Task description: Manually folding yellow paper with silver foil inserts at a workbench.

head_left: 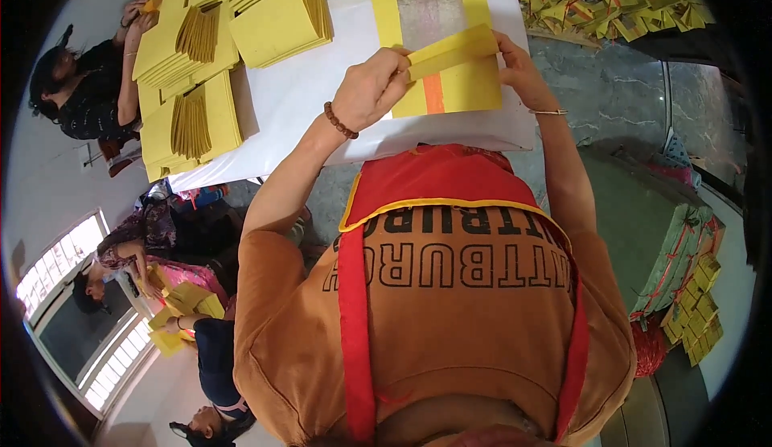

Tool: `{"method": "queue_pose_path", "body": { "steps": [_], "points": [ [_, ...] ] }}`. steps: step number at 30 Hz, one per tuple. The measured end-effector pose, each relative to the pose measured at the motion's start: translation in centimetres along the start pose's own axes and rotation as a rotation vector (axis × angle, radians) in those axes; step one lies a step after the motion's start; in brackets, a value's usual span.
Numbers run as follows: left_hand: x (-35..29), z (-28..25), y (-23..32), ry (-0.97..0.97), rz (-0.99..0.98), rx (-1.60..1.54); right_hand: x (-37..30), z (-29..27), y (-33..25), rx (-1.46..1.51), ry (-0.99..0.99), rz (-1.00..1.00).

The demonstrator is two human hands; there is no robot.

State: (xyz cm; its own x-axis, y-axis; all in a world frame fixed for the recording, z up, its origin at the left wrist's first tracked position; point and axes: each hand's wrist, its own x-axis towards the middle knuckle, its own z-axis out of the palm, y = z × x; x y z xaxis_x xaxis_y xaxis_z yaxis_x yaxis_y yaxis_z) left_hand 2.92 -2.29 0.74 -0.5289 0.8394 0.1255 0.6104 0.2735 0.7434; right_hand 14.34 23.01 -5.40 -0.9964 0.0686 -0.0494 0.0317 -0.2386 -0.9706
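Note:
A yellow paper sheet with a grey-silver rectangle and an orange band lies flat at the table's near right. Across it slants a narrow folded strip of yellow paper, raised slightly. My left hand, a beaded bracelet at its wrist, pinches the strip's left end. At the other end the fingers of my right hand are closed on the paper; a thin bangle circles that wrist. Whether the strip is part of the sheet below or a separate piece, I cannot tell.
Stacks of folded yellow paper cover the table's left side. Beyond its right edge lies a heap of yellow papers with red ties. A green wrapped bale stands at right. Several people sit at left, one beside the table.

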Motion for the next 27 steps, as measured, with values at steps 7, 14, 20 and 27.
{"method": "queue_pose_path", "body": {
  "steps": [7,14,20,27],
  "points": [
    [-0.7,0.2,-0.7,0.053,-0.023,-0.118,0.1,1.5,-0.1,-0.213,0.127,-0.016],
    [-0.7,0.9,-3.1,0.196,0.087,0.075,0.4,0.4,0.4,-0.099,0.054,-0.036],
    [0.0,2.8,-4.5,0.290,0.173,0.329,0.2,1.8,-0.5,-0.130,0.028,-0.059],
    [0.0,2.2,-3.0,0.280,0.124,0.443,0.5,1.0,0.0,-0.394,-0.031,-0.271]
  ]
}}
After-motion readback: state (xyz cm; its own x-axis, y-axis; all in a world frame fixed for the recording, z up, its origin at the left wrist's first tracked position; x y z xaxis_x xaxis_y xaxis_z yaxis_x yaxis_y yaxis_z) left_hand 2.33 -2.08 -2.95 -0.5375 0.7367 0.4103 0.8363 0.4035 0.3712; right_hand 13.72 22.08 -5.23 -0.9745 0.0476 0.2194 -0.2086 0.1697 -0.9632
